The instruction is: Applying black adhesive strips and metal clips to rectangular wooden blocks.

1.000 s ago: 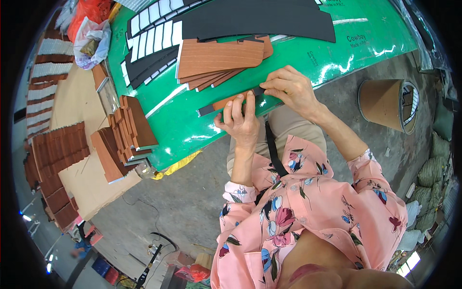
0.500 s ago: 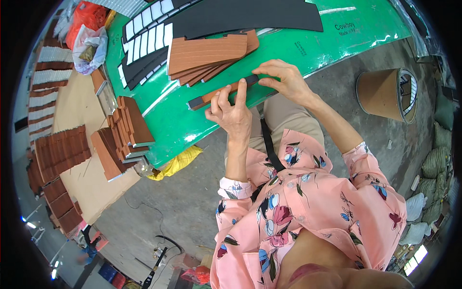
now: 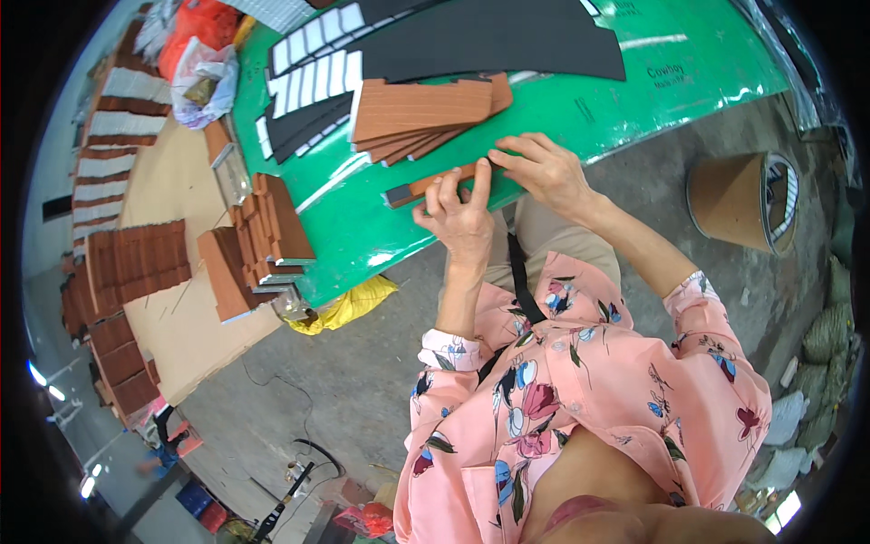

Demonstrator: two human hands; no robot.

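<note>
On the near edge of the green table (image 3: 625,118) lies a narrow brown strip (image 3: 420,188) with a black left end. My left hand (image 3: 460,218) grips it from above, the index finger stretched along its middle and the other fingers bent. At the strip's right end, my right hand (image 3: 548,177) has thumb and index finger brought together over it, and they hide that end. Just beyond the strip is a fanned stack of brown panels (image 3: 421,107). Behind that stack, black sheets (image 3: 507,41) and black pieces with white pads (image 3: 317,82) overlap.
At the table's left corner stand brown blocks (image 3: 281,218) in a pile. More brown and white strips (image 3: 136,263) lie on a tan board (image 3: 168,195) farther left. Plastic bags (image 3: 204,82) sit at the far left. A brown round bin (image 3: 729,199) stands on the floor to the right.
The whole view has shifted, so the table sits farther right and lower. My right thumb and index finger have closed over the strip's right end, covering its black tip. My left hand stays on the strip.
</note>
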